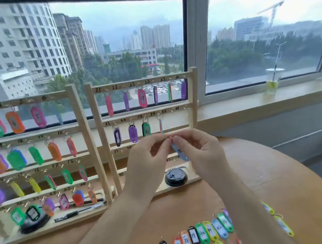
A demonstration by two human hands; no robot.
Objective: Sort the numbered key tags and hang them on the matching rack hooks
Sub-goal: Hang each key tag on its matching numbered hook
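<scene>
While both of my hands are raised in front of the right-hand pale wooden key rack (191, 91), they meet fingertip to fingertip at a small metal split ring (170, 139). My left hand (148, 158) pinches the ring from one side, with its fingers curled in. My right hand (202, 153) pinches it from the other side, between thumb and forefinger. A light blue plastic key tag (181, 153) hangs tilted from the ring, just beside my right palm. Its handwritten number is too blurred to read.

Behind my hands, this rack's top row holds tags under the numbers 25 to 30, and the second row holds tags under 31 to 34. A black round lid (175, 176) lies on the rack's base. The left-hand wooden rack (81, 117) stands just beside it, full of coloured tags, with a black pen (80, 212) lying on its base.

Both racks stand on a round wooden tabletop (279, 179). Near its front edge lies a row of coloured numbered tags (202, 234), reading 36 through 42. A clear plastic cup (272, 81) with a straw stands on the windowsill (252, 101), well apart.
</scene>
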